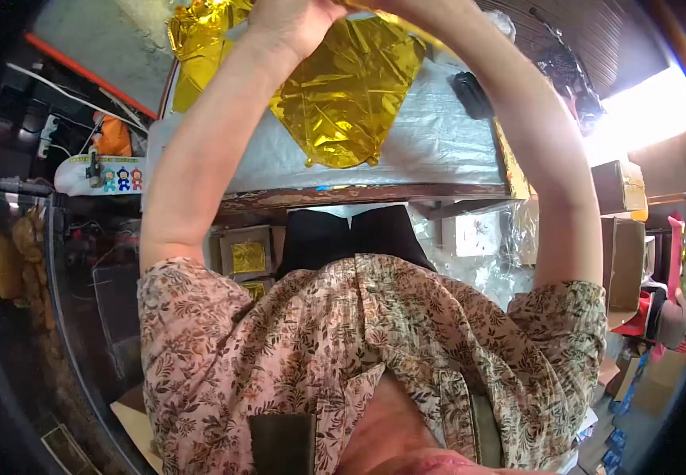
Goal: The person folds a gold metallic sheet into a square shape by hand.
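Crinkled gold foil point(343, 87) narrows to a rounded lower end on the silvery-white table cover point(430, 142). My left hand point(303, 22) is over the foil's upper left part; its fingers run into the top edge, so its grip is hidden. Only a sliver of my right hand point(370, 3) shows at the top edge, close to my left hand, with its fingers cut off. What either hand holds cannot be made out. More gold foil point(200, 43) lies bunched at the upper left.
A dark object point(473, 95) lies on the cover, inside my right arm. The worn wooden table edge point(359, 194) runs in front of my body. Cardboard boxes point(624, 261) stand at the right. A white cable point(77, 96) crosses the upper left.
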The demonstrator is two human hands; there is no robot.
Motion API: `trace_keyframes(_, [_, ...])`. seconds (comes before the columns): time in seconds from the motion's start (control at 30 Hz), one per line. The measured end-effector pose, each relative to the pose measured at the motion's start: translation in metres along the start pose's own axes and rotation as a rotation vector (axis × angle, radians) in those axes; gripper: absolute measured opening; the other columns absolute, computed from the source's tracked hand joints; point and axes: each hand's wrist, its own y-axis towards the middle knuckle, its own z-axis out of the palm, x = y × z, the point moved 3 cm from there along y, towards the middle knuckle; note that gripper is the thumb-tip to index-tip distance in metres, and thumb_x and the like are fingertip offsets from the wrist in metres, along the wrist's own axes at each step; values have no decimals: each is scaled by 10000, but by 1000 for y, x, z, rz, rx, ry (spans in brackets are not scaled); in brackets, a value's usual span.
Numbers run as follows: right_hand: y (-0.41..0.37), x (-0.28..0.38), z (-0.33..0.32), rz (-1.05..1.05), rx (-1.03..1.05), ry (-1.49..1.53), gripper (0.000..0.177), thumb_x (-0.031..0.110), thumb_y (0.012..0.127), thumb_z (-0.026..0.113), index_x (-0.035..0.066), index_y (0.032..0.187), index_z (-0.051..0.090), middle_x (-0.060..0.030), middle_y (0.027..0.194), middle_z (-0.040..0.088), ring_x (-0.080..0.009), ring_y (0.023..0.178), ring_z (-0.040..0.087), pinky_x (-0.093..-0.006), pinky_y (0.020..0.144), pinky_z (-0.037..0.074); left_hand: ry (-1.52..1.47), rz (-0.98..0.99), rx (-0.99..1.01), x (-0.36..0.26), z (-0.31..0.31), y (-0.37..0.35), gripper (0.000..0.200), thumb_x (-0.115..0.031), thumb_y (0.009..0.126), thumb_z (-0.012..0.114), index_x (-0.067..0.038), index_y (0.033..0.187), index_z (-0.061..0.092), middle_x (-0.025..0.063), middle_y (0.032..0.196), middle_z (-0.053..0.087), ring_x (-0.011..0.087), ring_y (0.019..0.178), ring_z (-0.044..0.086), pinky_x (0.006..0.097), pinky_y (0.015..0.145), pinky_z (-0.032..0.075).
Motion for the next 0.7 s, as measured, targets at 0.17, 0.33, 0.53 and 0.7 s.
trace_keyframes(0.17, [-23, 12, 5, -252, 144, 151, 366, 367, 825, 802, 10, 883, 747, -265, 789, 700, -423, 730, 700, -484, 674, 561, -290, -54, -225, 7, -65, -3, 409, -317, 1034, 581, -35, 1330, 586, 126, 1305, 650, 312, 1187, 638, 542, 1034, 509])
trace_keyframes(0.33, [5, -31, -39, 152, 28, 657, 345, 297, 1002, 692, 14, 1187, 761, -112, 959, 792, -181, 813, 735, -336, 751, 595, -268, -71, -122, -19, -85, -30, 356, -240, 1050, 552, -32, 1330, 626, 80, 1268, 703, 231, 1176, 670, 430, 1000, 563])
trace_keyframes(0.53, [28, -44, -61, 122, 236, 992, 559, 474, 1001, 671, -13, 1275, 684, -127, 1196, 728, -180, 1136, 645, -340, 947, 539, -116, -126, 238, -48, -71, -27, 340, -240, 1025, 605, -51, 1305, 642, 50, 1255, 698, 178, 1142, 680, 377, 994, 561])
trace_keyframes(0.7, [24, -43, -73, 191, 269, 936, 271, 308, 971, 724, 38, 989, 748, -50, 765, 724, -127, 685, 653, -295, 606, 517, -50, -9, 458, -72, -48, -18, 582, -469, 1001, 592, -28, 1380, 559, 112, 1367, 642, 233, 1247, 622, 405, 1076, 499])
